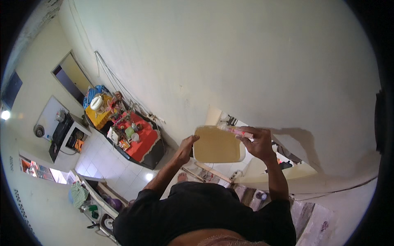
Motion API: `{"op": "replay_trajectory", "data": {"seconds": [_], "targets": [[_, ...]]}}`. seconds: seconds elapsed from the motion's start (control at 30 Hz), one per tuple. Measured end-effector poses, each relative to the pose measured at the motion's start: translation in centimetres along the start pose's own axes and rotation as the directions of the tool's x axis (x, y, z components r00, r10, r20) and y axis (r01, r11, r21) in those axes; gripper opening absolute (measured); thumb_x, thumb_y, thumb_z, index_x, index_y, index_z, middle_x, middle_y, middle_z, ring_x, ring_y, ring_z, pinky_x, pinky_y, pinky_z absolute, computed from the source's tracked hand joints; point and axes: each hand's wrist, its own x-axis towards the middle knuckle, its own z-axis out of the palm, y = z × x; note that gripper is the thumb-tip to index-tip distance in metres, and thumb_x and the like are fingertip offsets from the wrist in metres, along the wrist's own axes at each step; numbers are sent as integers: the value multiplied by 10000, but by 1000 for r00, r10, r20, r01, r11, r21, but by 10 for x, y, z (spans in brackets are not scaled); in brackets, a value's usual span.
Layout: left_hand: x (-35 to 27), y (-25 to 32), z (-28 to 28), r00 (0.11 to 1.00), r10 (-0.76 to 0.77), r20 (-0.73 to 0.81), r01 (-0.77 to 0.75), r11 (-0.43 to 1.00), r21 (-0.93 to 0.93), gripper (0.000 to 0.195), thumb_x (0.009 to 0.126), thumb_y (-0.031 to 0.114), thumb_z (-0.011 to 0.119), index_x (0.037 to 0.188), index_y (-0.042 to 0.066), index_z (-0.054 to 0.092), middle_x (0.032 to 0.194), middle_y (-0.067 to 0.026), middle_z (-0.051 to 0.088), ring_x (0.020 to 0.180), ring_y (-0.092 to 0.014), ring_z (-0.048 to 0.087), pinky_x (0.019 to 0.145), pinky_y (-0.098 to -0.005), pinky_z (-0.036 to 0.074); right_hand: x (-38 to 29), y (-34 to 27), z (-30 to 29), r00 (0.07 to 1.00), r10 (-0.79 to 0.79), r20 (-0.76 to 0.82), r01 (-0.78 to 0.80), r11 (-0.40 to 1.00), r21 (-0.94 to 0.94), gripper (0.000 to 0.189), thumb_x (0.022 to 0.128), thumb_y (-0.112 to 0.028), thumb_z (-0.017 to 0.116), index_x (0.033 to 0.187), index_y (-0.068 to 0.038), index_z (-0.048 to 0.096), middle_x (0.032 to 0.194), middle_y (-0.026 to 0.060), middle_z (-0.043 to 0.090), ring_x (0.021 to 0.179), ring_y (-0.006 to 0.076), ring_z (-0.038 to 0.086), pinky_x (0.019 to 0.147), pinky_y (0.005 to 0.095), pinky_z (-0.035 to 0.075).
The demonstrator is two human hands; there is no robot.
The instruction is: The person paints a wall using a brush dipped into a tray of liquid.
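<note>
My left hand (186,148) grips the left edge of a shallow rectangular tray or lid (217,146), tan inside with a whitish rim at its lower right. My right hand (258,143) is closed around a pinkish tube-like item (241,132) with red marks, perhaps a wrapped packet or a brush handle. Its far end reaches over the tray's upper right edge and looks pale and blurred. Both hands are held up in front of a pale wall (246,61).
A table with a red cloth (144,147) and many small items stands at the left, cables (114,77) hanging on the wall above it. A wooden rail (212,172) and wooden planks (303,218) lie below. Further left are a stove counter (69,138) and a doorway (72,75).
</note>
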Motion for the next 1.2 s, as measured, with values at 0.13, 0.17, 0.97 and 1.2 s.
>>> {"op": "replay_trajectory", "data": {"seconds": [0.13,0.17,0.97,1.2], "targets": [[-6,-8,0,988,-148,-45,136,969,-205,481,925,419,507,1096,-23,590,958,-101,640,815,-168,638,696,-314,521,-1,-5,-10,992,-113,-56,112,993,-22,265,765,-76,784,1020,-72,714,872,104,738,711,234,717,634,305,555],[-8,-19,-5,984,-165,-68,142,954,-263,488,924,422,506,1102,-24,586,967,-109,642,817,-175,646,692,-322,530,-3,-5,-10,979,-171,-107,167,985,-44,272,773,-114,786,1032,-100,706,862,88,735,675,239,705,603,311,542],[29,26,-51,977,-186,109,204,960,-194,494,935,380,465,1182,-36,567,974,-82,640,833,-144,618,704,-279,497,35,-24,29,990,-82,-116,79,996,-34,296,771,-75,781,1061,-98,724,939,99,741,702,224,711,618,297,555],[48,29,-59,979,-125,159,158,964,-212,484,949,368,482,1192,-42,567,1021,-97,648,887,-160,626,741,-304,508,26,-43,32,994,106,-13,-104,988,110,254,792,-59,777,1040,-76,728,916,84,747,759,169,722,655,272,553]]}}
